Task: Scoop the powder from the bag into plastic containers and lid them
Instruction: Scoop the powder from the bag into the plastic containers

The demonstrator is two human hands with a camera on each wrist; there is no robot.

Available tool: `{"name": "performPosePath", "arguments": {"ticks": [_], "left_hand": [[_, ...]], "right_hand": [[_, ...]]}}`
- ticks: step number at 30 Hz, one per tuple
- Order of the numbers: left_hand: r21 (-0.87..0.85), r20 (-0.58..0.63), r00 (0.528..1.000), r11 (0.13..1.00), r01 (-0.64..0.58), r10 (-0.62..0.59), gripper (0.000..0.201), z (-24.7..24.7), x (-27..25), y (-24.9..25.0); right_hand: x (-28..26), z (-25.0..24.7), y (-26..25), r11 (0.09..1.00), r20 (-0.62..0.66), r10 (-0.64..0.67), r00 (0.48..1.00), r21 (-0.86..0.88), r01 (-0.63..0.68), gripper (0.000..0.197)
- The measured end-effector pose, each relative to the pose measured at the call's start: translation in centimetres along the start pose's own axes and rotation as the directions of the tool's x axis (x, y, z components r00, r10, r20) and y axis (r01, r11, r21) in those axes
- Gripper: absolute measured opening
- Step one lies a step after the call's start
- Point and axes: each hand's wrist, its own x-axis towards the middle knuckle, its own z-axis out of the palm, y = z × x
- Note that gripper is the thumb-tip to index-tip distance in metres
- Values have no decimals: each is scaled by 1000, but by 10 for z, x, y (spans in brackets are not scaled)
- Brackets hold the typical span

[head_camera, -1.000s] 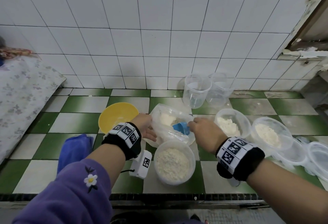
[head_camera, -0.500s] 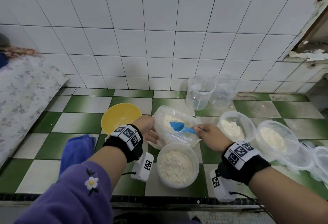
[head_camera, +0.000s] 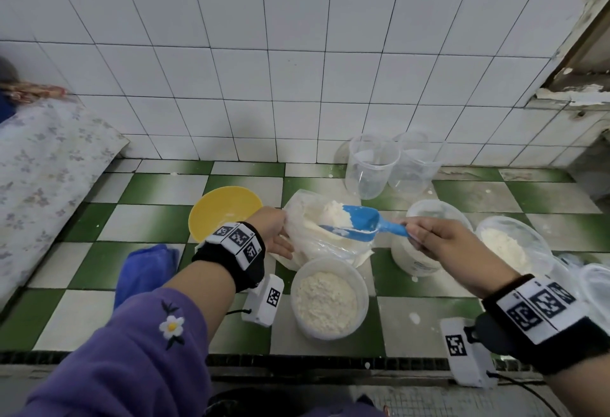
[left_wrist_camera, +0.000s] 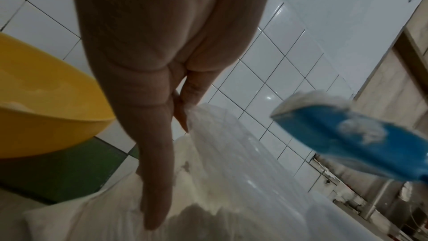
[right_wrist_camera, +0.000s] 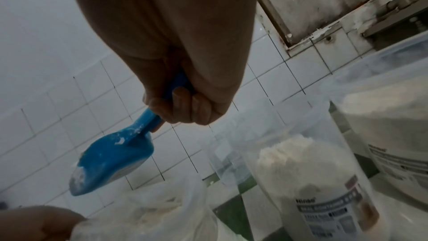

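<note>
Powder heaps in the blue scoop (head_camera: 358,221), which the right hand (head_camera: 442,245) holds by the handle, fingers curled round it as the right wrist view shows (right_wrist_camera: 185,105). The scoop hangs just above the open mouth of the clear plastic bag (head_camera: 325,245), its loaded bowl pointing toward the left hand (head_camera: 275,235). That hand grips the bag's left edge, thumb and fingers pinching the plastic (left_wrist_camera: 185,114), while one straight finger lies along the bag's side. The bag sits on the green-and-white checked tabletop (head_camera: 158,218) between the two hands, with powder in its bottom.

Directly in front of the bag, nearer the person, stands a round container (head_camera: 330,297) well filled with powder. To the right of the bag, partly behind the right hand, is a second container (head_camera: 429,215) with powder, and beyond that a third (head_camera: 515,245). Behind the bag, against the tiled wall, two empty clear containers (head_camera: 373,165) stand side by side. A yellow bowl (head_camera: 224,212) lies to the left of the bag, just beyond the left wrist.
</note>
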Motion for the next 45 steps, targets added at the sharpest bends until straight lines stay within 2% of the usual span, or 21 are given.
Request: {"name": "performPosePath", "arguments": {"ticks": [3, 6, 8, 10, 12, 13, 15, 17, 19, 20, 21, 23, 25, 26, 28, 31, 35, 38, 41, 43, 45], "left_hand": [[-1, 3, 1000, 1000, 8, -8, 39, 0, 0, -1], [-3, 5, 1000, 1000, 12, -12, 39, 0, 1, -2], [-2, 5, 1000, 1000, 14, -14, 39, 1, 1, -2], [-1, 4, 1000, 1000, 15, -15, 41, 1, 1, -2], [4, 4, 1000, 1000, 14, -14, 41, 1, 1, -3], [4, 2, 1000, 1000, 13, -13, 41, 1, 1, -3], [7, -4, 1000, 1000, 7, -7, 41, 1, 1, -3], [9, -7, 1000, 1000, -1, 1, 41, 0, 0, -3], [11, -4, 1000, 1000, -5, 5, 41, 1, 1, -3], [14, -3, 1000, 1000, -6, 6, 41, 1, 1, -3], [15, -5, 1000, 1000, -8, 8, 41, 1, 0, -3], [10, -10, 1000, 1000, -12, 12, 41, 0, 1, -4], [8, -10, 1000, 1000, -13, 13, 40, 0, 1, -4], [7, -12, 1000, 1000, -14, 14, 40, 0, 1, -4], [5, -20, 1000, 1000, -21, 21, 39, 0, 1, -5], [-1, -29, 999, 999, -32, 32, 37, 0, 1, -7], [0, -54, 998, 999, -38, 38, 35, 0, 2, -8], [25, -70, 997, 999, -43, 44, 32, -1, 4, -9], [34, -90, 995, 999, -42, 45, 27, -2, 10, -10], [41, -111, 993, 998, -38, 42, 26, -3, 13, -10], [35, -121, 991, 998, -43, 47, 24, -5, 17, -10]], "right_hand": [[-18, -9, -9, 994, 43, -70, 997, -76, 74, 23], [-30, -8, -9, 927, 131, -236, 963, -265, 264, 23], [-38, -1, -7, 783, 212, -427, 879, -401, 476, 27], [-45, 8, -1, 533, 349, -534, 770, -567, 627, 39], [-51, 16, 5, 286, 436, -576, 692, -685, 670, 46], [-54, 19, 7, 202, 456, -599, 659, -710, 675, 44], [-58, 19, 12, 120, 475, -639, 605, -715, 689, 41], [-60, 15, 17, 108, 467, -673, 574, -705, 701, 42], [-61, 12, 23, 138, 432, -692, 578, -707, 694, 42], [-60, 11, 25, 193, 388, -700, 600, -706, 682, 42], [-59, 10, 28, 282, 322, -708, 628, -687, 670, 43], [-55, 11, 30, 532, 136, -687, 714, -574, 622, 40], [-47, 14, 29, 774, -78, -556, 827, -410, 482, 31], [-41, 17, 27, 864, -152, -450, 880, -326, 385, 30], [-27, 26, 22, 963, -206, -233, 950, -181, 197, 28], [-5, 44, 15, 990, -219, -52, 974, -136, 22, 21], [23, 64, 15, 982, -254, 28, 967, -176, -75, 18], [31, 77, 13, 969, -206, 82, 975, -214, -126, 27], [23, 81, 13, 904, -255, 44, 966, -402, -147, 43], [5, 82, 17, 900, -327, -22, 945, -419, -124, 46], [-14, 82, 25, 926, -352, -42, 935, -365, -96, 48]]}}
